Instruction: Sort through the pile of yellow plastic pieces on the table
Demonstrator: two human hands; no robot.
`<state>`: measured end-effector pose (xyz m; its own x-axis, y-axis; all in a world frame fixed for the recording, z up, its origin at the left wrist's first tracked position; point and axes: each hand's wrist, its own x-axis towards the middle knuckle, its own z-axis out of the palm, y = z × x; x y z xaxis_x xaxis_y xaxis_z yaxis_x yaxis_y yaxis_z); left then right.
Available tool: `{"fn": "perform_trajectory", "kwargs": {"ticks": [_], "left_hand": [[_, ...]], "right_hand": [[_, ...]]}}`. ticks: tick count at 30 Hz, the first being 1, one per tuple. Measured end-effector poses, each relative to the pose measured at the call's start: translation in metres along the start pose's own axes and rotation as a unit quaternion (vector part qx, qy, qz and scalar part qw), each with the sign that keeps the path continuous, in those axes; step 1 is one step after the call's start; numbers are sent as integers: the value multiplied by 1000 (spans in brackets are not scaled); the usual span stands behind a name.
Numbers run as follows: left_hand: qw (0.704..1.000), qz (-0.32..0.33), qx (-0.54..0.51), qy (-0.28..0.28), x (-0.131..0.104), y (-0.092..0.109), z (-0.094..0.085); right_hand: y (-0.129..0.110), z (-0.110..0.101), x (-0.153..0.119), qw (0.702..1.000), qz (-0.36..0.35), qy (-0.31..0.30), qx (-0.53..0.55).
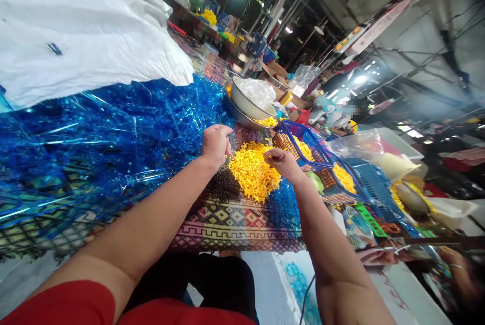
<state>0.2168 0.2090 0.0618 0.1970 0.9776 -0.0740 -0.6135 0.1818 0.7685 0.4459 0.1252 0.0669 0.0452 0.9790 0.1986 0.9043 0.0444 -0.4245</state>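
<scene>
A heap of small yellow plastic pieces (254,176) lies on the patterned cloth (235,221) between my hands. My left hand (216,143) is closed at the heap's upper left edge; what its fingers hold, if anything, I cannot make out. Fingertips pinched together, my right hand (283,162) is over the heap's right side, and anything in that pinch is too small to name. Beside the yellow heap, below my left hand, is a patch of tiny dark pieces (225,184). Clear blue plastic pieces (125,133), some tube-like, cover the left of the table.
A large white sack (83,27) rests behind the blue pieces. Stacked bowls (242,105) stand beyond my hands. Blue baskets (322,155) with yellow pieces line the right, near a blue crate (373,188). Another person's arm (460,269) shows at the lower right.
</scene>
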Motion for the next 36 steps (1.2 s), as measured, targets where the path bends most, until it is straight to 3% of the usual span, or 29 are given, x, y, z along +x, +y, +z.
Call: {"fn": "perform_trajectory", "kwargs": {"ticks": [3,9,13,17,22,26,29,32,36], "left_hand": [[999,-34,4,-14,-4,-5,2],[984,-169,-21,-53,-18,-10,7],[972,-223,-22,-72,-23,-13,9],[968,-235,-10,-84,-24,-19,8],[956,-276,-23,-93,-30,-29,12],[940,-332,-63,-41,-32,-32,14],[952,-298,-67,17,-23,-24,11],[963,-255,-73,55,-12,-12,6],[967,-237,-71,60,-7,-7,3]], "right_hand": [[-5,-2,-8,997,-34,41,-57],[-17,6,-32,961,-52,-73,-261],[-10,7,-40,946,-26,-55,-319],[-5,-6,-46,966,-17,-25,-258],[-38,-6,-35,993,-62,89,-55],[-50,-2,-16,996,-74,45,-31],[-32,-2,-9,994,-33,-2,-108],[-18,5,-3,983,-41,-41,-174],[-33,23,10,956,-82,-124,-251]]}}
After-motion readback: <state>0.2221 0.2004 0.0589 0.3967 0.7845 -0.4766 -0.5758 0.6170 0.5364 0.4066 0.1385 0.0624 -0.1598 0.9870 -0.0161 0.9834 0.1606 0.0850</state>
